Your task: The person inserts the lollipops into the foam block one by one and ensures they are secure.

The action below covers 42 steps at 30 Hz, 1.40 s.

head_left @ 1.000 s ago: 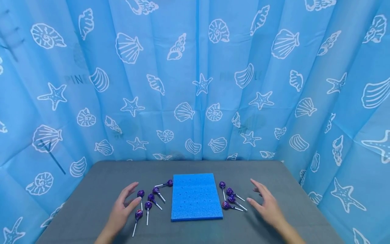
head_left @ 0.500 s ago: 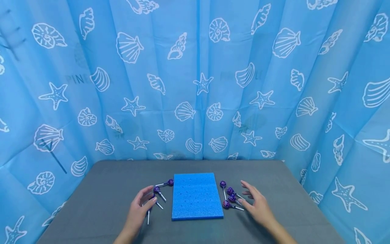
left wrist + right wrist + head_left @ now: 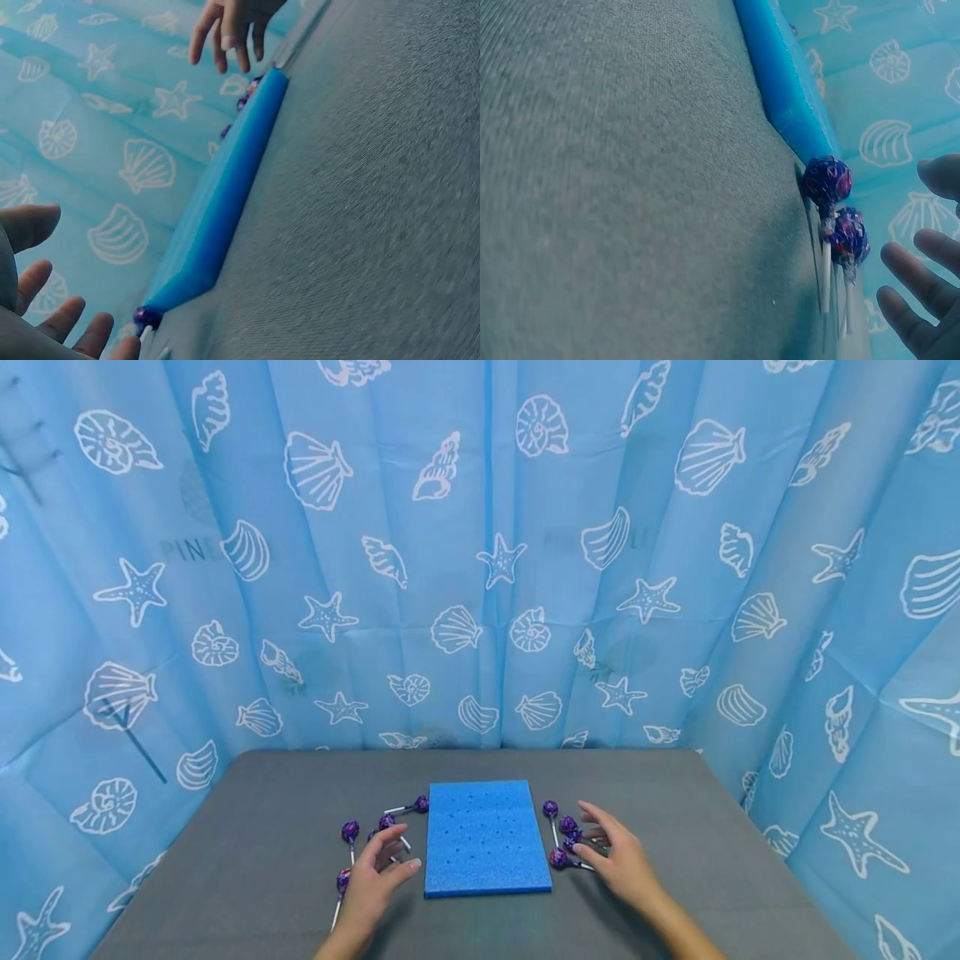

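A blue foam board (image 3: 487,839) dotted with small holes lies on the table. Purple-wrapped lollipops with white sticks are scattered on both sides of it. Over the left group, my left hand (image 3: 372,878) hovers with parted, relaxed fingers and covers part of several lollipops; one lollipop (image 3: 350,832) shows behind it. My right hand (image 3: 621,867) is likewise loose, just beside the right group, where a lollipop (image 3: 558,858) lies near the board's edge. In the right wrist view two lollipops, the nearer lollipop (image 3: 829,180) among them, lie apart from the fingers (image 3: 919,281). Neither hand holds anything.
A grey cloth-covered table (image 3: 480,931) bears everything. Behind it and along the sides hangs a blue curtain (image 3: 480,577) printed with white shells and starfish. Another lollipop (image 3: 422,804) touches or nearly touches the board's upper left edge.
My left hand has moved right across the left lollipops toward the board, uncovering the outer ones. My right hand has shifted left, closer to the right group. The lollipops stay where they were.
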Each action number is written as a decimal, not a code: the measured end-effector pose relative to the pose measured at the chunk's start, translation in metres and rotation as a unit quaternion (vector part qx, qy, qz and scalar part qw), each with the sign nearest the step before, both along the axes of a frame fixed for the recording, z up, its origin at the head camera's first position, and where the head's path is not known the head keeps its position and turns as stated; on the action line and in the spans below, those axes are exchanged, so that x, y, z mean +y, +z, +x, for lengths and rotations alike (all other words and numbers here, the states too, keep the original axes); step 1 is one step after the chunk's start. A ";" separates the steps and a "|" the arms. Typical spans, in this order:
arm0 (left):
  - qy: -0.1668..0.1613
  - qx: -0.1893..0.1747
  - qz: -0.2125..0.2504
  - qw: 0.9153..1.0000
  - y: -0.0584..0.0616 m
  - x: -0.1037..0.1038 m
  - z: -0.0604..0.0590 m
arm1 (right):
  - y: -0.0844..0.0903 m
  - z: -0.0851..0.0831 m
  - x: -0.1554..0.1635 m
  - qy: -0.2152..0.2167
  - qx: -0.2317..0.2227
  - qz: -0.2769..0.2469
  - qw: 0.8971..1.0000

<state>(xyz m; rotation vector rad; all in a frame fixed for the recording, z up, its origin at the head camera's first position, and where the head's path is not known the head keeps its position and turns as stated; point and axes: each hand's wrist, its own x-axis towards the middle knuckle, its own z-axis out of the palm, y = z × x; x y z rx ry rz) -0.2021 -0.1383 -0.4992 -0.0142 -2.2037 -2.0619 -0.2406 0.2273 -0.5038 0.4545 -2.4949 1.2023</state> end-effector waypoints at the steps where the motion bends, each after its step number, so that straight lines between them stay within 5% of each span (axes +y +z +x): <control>1: 0.000 0.002 0.003 1.000 -0.001 0.002 0.000 | 0.000 -0.001 -0.001 0.001 -0.008 -0.003 1.000; 18: 0.017 -0.022 -0.026 0.999 -0.015 0.025 -0.007 | -0.003 -0.007 -0.012 0.042 -0.079 -0.029 0.996; 30: 0.015 -0.028 -0.081 0.996 -0.025 0.024 -0.013 | -0.008 -0.004 -0.023 0.041 -0.021 0.097 0.994; 42: 0.013 -0.025 -0.140 0.990 -0.027 0.026 -0.014 | -0.007 -0.003 -0.028 0.011 -0.044 0.155 0.987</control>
